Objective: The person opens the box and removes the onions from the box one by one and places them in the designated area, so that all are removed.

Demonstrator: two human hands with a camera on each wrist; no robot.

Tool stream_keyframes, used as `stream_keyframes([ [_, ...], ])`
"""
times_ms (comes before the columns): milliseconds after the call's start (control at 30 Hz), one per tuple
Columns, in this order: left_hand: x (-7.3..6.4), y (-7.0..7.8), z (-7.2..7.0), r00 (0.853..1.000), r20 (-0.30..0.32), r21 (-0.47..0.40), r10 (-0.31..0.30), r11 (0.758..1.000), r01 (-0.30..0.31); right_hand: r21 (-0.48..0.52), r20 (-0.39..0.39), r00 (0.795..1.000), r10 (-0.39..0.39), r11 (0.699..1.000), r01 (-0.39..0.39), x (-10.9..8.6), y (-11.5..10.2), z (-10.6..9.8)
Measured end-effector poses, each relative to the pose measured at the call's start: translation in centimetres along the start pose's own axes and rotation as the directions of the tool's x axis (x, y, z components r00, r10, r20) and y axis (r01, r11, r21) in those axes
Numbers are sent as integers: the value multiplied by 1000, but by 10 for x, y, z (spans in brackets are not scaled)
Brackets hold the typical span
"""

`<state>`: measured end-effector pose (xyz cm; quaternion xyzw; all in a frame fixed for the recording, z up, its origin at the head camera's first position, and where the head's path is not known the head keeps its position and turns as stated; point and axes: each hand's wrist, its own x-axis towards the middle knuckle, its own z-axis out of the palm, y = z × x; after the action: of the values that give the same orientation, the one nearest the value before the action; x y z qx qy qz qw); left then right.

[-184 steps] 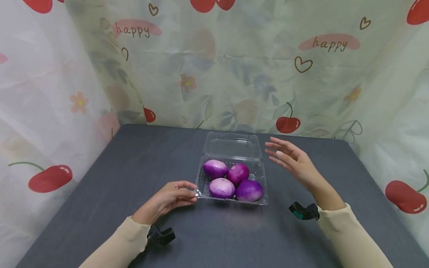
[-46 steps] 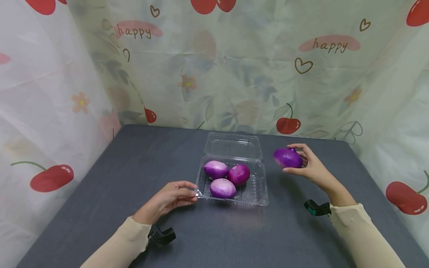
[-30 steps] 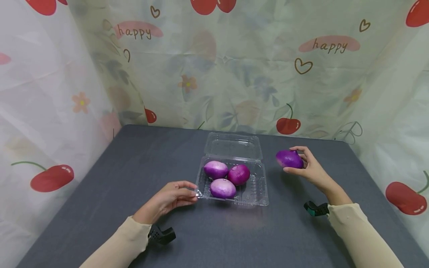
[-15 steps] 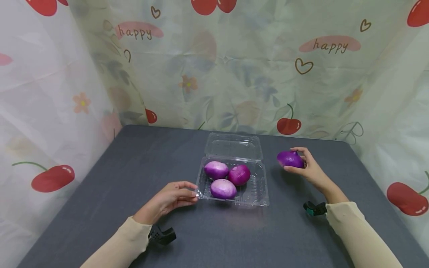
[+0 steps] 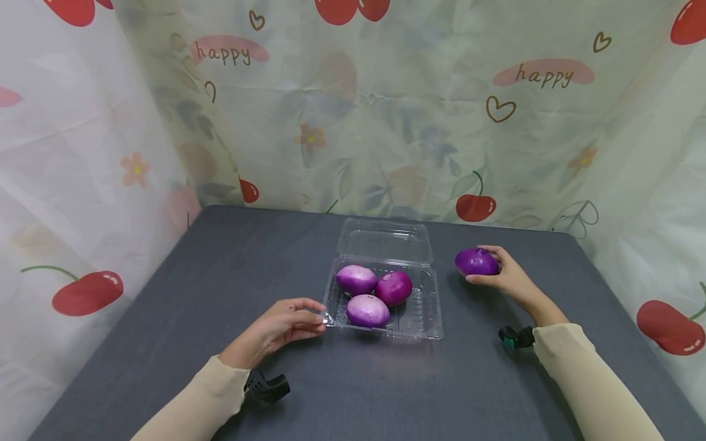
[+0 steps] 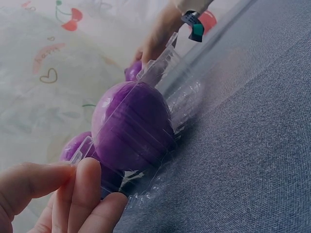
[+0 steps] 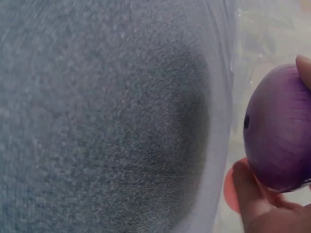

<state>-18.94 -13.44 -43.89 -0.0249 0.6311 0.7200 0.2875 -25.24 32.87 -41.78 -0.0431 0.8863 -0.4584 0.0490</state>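
My left hand (image 5: 281, 326) pinches the near left corner of a clear plastic clamshell box (image 5: 425, 303), whose lid (image 5: 385, 240) lies folded back. Three purple onions sit in the box: one at the back left (image 5: 355, 280), one beside it to the right (image 5: 393, 288) and a paler one in front (image 5: 368, 310). To the right of the box, my right hand (image 5: 515, 283) grips another purple onion (image 5: 475, 262) between thumb and fingers, low over the table. Whether this onion (image 7: 278, 128) touches the tabletop cannot be made out. In the left wrist view, thumb and fingertips hold the box's corner.
A dark grey cloth covers the table (image 5: 265, 257). A printed curtain (image 5: 375, 122) with cherries and hearts hangs behind it and on both sides. A black wrist camera (image 5: 267, 387) is strapped at each sleeve.
My right hand has lifted the front right onion out of the box and carried it to the right. Over the last second it has lowered slightly. My left hand keeps its hold.
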Motion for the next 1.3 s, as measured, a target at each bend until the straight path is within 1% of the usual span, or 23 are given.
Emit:
stream_keyframes([
  [200, 0, 0, -1, 1000, 4, 3, 3, 1000, -3, -13, 26, 1000, 5, 1000, -4, 6, 3, 0],
  [433, -1, -1, -1, 1000, 7, -1, 4, 1000, -4, -32, 59, 998, 34, 999, -32, 12, 7, 0],
  [1033, 1, -1, -1, 1000, 7, -4, 4, 1000, -4, -59, 80, 996, 48, 997, -43, 20, 15, 4],
  [1300, 0, -1, -1, 1000, 6, 0, 2, 1000, -2, -40, 79, 996, 31, 999, -28, 18, 15, 4],
])
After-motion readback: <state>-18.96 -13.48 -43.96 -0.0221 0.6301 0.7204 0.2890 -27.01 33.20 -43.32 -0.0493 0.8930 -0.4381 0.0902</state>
